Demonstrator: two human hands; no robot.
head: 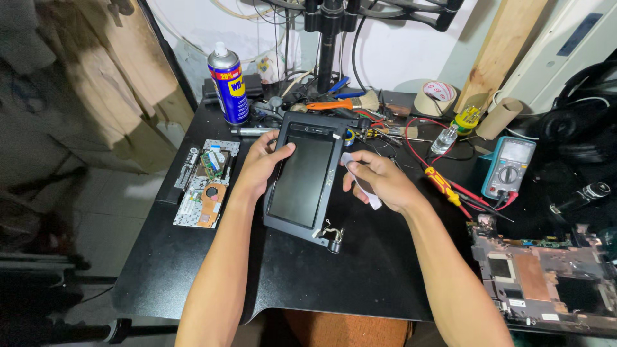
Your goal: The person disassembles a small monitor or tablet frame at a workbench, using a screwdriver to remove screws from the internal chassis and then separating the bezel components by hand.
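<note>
A detached laptop screen panel, thin, light and likely fragile, lies below the blue spray can, left hand gripping its frame edge, right hand pinching a white pry pick.

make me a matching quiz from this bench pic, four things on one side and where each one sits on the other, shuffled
Things:
1. spray can
2. multimeter
3. laptop screen panel
4. bare laptop chassis

Places:
A. near right corner of the table
B. between the left hand and the right hand
C. far left, standing upright
D. right side, beyond the red-and-yellow screwdriver

Pairs: 1-C, 2-D, 3-B, 4-A
</note>
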